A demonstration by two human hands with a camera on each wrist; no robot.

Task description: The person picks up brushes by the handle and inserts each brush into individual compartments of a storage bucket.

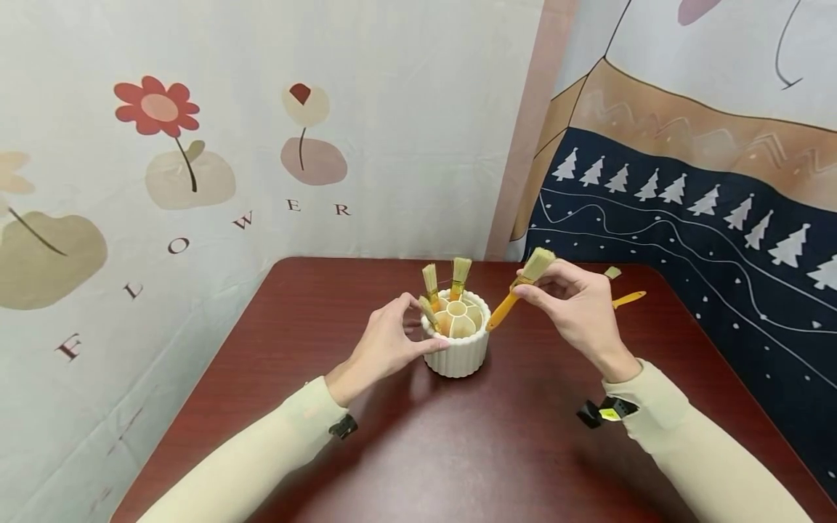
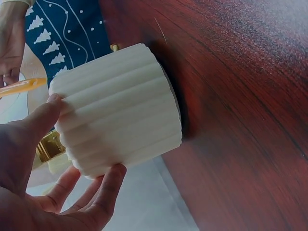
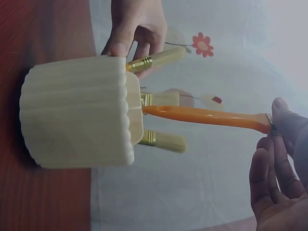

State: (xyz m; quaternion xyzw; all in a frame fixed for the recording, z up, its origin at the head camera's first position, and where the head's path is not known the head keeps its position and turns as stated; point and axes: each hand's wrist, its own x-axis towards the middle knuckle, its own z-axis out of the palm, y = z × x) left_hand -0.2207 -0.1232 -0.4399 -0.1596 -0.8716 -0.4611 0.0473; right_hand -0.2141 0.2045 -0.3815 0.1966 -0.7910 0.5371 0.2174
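A cream, ribbed brush holder (image 1: 455, 361) with petal-shaped compartments stands upright on the table. My left hand (image 1: 384, 338) grips its left side, with the thumb (image 2: 43, 115) at the rim and fingers (image 2: 108, 192) against the wall. Several paintbrushes stand in it, bristles up, among them one brush (image 1: 461, 270) at the back. Between thumb and fingers, my right hand (image 1: 578, 309) pinches another paintbrush (image 3: 207, 117) near its metal collar, bristles up. This brush slants, its orange handle end beside the holder's right rim; whether the tip touches the holder I cannot tell.
Behind the right hand lie an orange brush handle (image 1: 629, 299) and a bristle tip (image 1: 612, 272), partly hidden; whether they belong to one brush is unclear. The dark red table (image 1: 490, 450) meets a flower-printed cloth (image 1: 405, 145) behind and a tree-patterned cloth (image 1: 706, 247) at right.
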